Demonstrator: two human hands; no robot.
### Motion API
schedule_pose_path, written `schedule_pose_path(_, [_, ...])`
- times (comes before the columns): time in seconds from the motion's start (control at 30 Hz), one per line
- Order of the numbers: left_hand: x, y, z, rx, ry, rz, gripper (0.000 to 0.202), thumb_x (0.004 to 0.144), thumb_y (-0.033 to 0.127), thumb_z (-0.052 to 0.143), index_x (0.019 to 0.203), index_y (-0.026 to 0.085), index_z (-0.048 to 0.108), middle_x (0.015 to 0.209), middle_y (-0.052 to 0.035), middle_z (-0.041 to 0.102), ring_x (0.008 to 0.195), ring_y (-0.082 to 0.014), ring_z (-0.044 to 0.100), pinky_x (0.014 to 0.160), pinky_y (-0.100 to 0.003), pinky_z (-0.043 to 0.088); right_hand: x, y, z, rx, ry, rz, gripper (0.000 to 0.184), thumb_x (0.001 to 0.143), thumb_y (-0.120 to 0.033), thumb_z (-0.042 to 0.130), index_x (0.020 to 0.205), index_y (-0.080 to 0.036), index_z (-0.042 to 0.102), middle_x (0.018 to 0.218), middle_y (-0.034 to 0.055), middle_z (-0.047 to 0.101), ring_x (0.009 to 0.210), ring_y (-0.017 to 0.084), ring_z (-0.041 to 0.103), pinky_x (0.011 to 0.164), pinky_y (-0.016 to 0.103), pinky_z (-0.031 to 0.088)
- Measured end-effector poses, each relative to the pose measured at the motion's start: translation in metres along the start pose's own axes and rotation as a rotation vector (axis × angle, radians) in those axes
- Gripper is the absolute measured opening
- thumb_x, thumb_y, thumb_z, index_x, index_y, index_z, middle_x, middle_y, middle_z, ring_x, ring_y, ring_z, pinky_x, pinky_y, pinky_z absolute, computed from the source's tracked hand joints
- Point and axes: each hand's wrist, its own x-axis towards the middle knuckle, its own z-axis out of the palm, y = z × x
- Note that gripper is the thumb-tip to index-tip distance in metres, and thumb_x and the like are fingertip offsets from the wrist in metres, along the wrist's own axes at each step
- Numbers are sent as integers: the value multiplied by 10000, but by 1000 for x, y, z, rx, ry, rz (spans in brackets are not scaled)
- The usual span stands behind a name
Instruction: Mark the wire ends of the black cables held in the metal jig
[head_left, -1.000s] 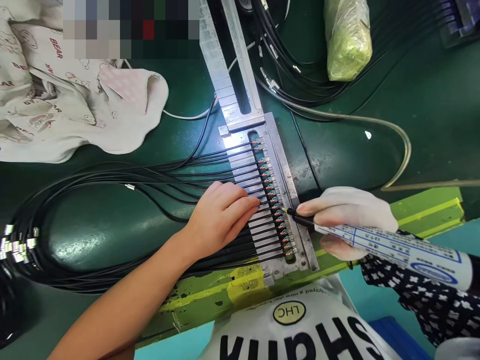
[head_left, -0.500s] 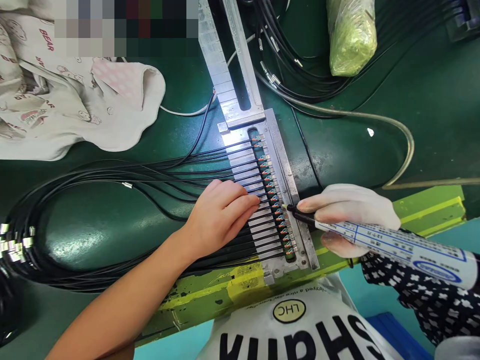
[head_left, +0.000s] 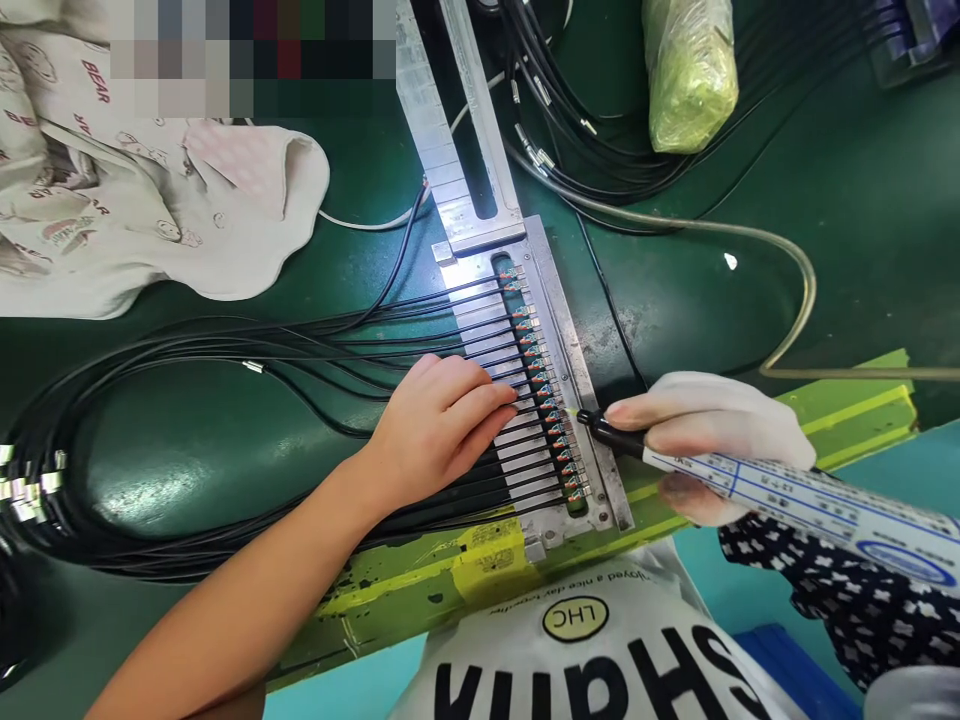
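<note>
Your black cables (head_left: 135, 562) lie across the slotted metal jig (head_left: 551, 300) on the bench (head_left: 180, 440), their connector ends (head_left: 555, 430) lined up along its window. That laying-out looks done; which ends have been treated, you can't tell. Your gloved right hand (head_left: 720, 420) grips a white pen (head_left: 795, 505), tip beside mid-row; your bare left hand's (head_left: 435, 430) grip is narrow over the cables, its hold unclear. "BEAR" marks the cloth (head_left: 217, 220); "LHC" reads upside down on white fabric (head_left: 637, 610); the pen's print is illegible.
</note>
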Motion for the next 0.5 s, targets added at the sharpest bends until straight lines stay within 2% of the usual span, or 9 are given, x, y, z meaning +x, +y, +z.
schedule_pose_path(0.17, [0, 0, 1, -2, -5, -8, 203, 906, 218, 667, 1098, 189, 610, 896, -38, 656, 817, -169, 590, 714, -322, 400, -7, -2, 3, -47, -61, -5, 102, 881, -264, 665, 920, -171, 650, 979, 137, 779, 726, 183, 740, 616, 323, 596])
schedule_pose_path(0.3, [1, 0, 1, -3, 1, -9, 205, 904, 217, 668, 1098, 188, 610, 900, -42, 662, 817, -172, 596, 716, -320, 404, -7, 1, 7, -42, -44, -9, 148, 892, -315, 674, 904, -170, 650, 975, 134, 780, 732, 176, 746, 618, 309, 596])
schedule_pose_path(0.5, [0, 0, 1, -8, 4, -8, 207, 905, 219, 666, 1103, 186, 612, 897, -42, 660, 825, -174, 602, 719, -319, 407, -4, 0, 6, -45, -50, 7, 130, 918, -312, 647, 930, -183, 650, 972, 132, 781, 762, 172, 748, 628, 300, 596])
